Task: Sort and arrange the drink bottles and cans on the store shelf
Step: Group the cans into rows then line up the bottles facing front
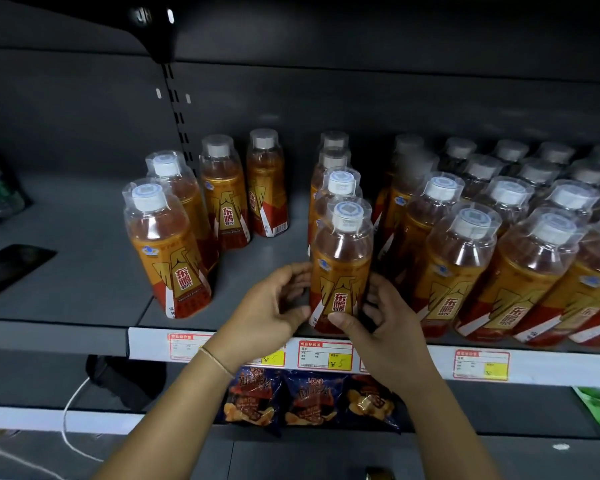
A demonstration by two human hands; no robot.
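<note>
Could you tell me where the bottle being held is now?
Centre of the head view: the bottle stands at the shelf edge between the left hand and right hand.

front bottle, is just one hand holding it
No, the left hand and the right hand both grip the front bottle from either side, low on its label.

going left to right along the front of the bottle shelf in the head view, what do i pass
dark flat object → lone front bottle → left hand → held bottle → right hand → packed bottle rows
</note>
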